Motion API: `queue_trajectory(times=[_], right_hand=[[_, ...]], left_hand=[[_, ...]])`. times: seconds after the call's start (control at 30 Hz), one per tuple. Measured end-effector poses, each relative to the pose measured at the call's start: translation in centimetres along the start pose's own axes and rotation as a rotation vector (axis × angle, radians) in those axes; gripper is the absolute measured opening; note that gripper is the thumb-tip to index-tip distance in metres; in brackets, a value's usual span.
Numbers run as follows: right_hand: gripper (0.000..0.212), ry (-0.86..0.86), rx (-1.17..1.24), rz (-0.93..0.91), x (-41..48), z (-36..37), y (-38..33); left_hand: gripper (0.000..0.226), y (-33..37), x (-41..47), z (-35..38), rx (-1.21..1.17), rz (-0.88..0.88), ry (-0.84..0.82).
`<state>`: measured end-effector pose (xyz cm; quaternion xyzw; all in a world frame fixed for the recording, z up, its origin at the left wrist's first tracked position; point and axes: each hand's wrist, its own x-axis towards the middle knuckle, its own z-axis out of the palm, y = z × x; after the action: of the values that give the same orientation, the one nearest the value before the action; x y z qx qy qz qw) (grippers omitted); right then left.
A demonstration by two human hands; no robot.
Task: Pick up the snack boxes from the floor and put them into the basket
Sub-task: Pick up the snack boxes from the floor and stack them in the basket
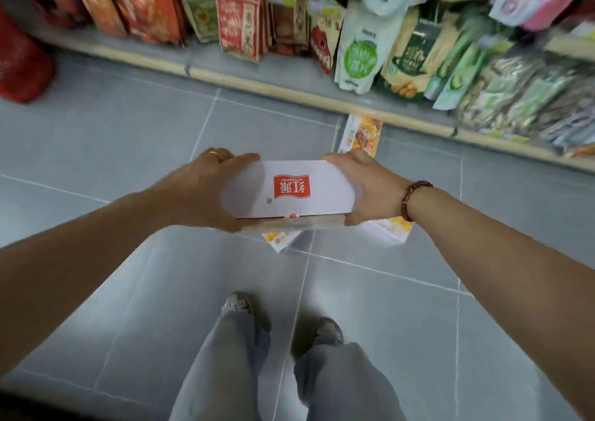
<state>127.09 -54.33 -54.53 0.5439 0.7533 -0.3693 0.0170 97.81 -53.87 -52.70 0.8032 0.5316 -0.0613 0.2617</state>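
At the bottom of the frame we see our shoes [236, 303] on the grey tiled floor [96, 150]. At centre, our left hand [206, 188] and right hand [367, 188] hold a white snack box [289, 192] off the floor, fingers curled round its two ends. Yellow boxes [391, 231] lie on the floor just beneath it, and another yellow box [362, 135] lies beyond by the shelf [257, 87] of snack bags [357, 53].

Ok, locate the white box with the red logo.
Head view, centre: white box gripped between left hand and right hand, above orange boxes on the floor.
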Motion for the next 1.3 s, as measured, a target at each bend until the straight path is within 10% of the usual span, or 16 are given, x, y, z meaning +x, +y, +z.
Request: queue_trajectory(times=[0.37,0.67,1.3], right_hand=[[0.094,0.235,0.008,-0.369,-3.8,-22.2,-24.5],[0.055,0.486,0.511,-0.707,3.4,-27.1,-41.9],[0.051,0.446,0.827,-0.693,39.3,-27.6,-61.6]], left_hand=[[0.099,-1.9,-17.0,-26.1,-0.157,0.044,0.608],[0.083,-12.5,-25.5,-39.8,-0.585,0.029,1.050],[0.036,-39.0,-14.3,-49.5,-1.124,-0.288,1.541]])
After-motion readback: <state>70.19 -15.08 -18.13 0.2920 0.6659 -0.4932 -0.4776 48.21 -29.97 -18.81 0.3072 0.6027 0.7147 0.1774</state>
